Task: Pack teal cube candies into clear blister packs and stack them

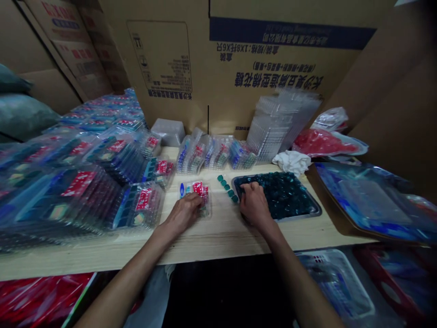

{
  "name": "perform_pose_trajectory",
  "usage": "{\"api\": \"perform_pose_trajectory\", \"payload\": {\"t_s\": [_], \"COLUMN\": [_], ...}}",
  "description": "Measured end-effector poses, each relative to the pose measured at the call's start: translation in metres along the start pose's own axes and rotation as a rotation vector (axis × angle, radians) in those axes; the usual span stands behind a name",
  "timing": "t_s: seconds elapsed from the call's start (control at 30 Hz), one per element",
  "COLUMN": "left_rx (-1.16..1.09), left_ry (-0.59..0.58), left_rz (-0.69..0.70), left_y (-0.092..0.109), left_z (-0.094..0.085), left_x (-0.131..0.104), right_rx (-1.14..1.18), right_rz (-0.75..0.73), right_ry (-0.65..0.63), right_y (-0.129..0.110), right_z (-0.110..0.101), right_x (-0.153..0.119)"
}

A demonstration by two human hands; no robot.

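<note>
My left hand (184,211) rests, fingers curled, over a small clear plastic tray (209,209) on the table. The tray holds a red packet with white marks (198,186) and a blue oval piece (182,189). What its fingertips pinch is hidden under the hand. My right hand (254,204) reaches over the left edge of a shallow tray (316,210) full of dark green, shiny wrapped pieces (287,193). Its fingers are bent together, and what is between them cannot be made out. Several green pieces (227,187) lie in a slanting row between the hands.
Stacks of filled clear trays (85,191) crowd the left side. Behind stand more filled trays (218,152), nested clear trays (273,123) and a large carton (221,68). A white crumpled cloth (292,161), a red bag (327,142) and a box with blue plastic (368,200) are at right.
</note>
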State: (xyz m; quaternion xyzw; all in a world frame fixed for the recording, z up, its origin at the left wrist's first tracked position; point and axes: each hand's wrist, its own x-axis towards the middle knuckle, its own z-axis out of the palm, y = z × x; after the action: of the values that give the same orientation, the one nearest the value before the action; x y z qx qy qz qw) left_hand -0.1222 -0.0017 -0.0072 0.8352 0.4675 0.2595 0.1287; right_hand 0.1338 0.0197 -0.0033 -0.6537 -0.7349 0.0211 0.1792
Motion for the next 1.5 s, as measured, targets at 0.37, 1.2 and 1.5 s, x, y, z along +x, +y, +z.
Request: {"api": "perform_pose_trajectory", "payload": {"t_s": [0.37, 1.2, 1.5], "left_rx": [0.236, -0.805, -0.303], "left_ry": [-0.051, 0.515, 0.554], "left_rz": [0.054, -0.710, -0.755], "left_y": [0.004, 0.049, 0.010], "left_z": [-0.005, 0.007, 0.002], "left_x": [-0.035, -0.059, -0.053], "right_rx": [-0.196, 1.197, 1.653], "right_rz": [-0.234, -0.046, 0.285], "right_ry": [-0.273, -0.143, -0.105], "right_y": [0.007, -0.072, -0.081], "right_z": [0.011, -0.006, 0.006], "right_x": [-0.001, -0.016, -0.010]}}
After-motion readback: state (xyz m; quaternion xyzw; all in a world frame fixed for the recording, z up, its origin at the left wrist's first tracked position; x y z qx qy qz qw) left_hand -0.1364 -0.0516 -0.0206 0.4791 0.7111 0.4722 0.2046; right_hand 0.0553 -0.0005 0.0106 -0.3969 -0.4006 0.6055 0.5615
